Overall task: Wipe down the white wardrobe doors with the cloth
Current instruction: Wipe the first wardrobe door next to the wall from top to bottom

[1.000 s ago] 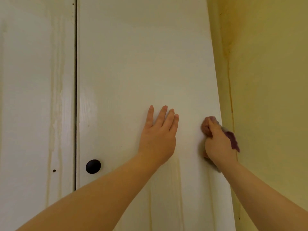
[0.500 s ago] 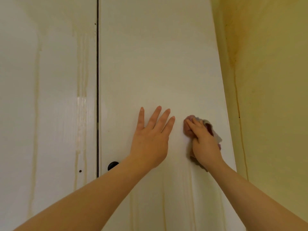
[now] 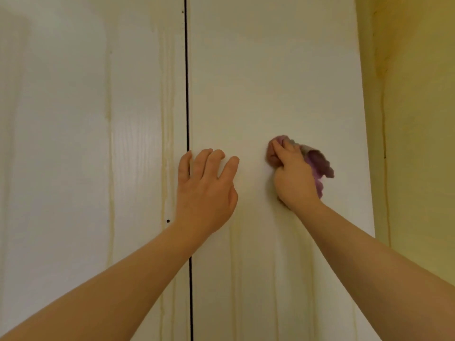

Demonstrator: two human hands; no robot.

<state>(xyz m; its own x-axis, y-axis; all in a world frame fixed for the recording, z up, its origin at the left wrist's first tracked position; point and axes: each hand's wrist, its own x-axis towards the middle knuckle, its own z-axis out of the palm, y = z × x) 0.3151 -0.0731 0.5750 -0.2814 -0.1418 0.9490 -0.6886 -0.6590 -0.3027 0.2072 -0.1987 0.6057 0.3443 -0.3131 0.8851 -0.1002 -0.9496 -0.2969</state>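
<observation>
Head view: right hand hides most of the bunched cloth

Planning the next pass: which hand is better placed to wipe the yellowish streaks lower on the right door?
The right hand: it grips the cloth against the right door, above the streaks. The left hand holds nothing.

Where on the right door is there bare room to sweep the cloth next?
The right door is bare above both hands, between the door gap and yellow wall. Crowded leftward: the left hand rests beside the right hand gripping the cloth.
</observation>
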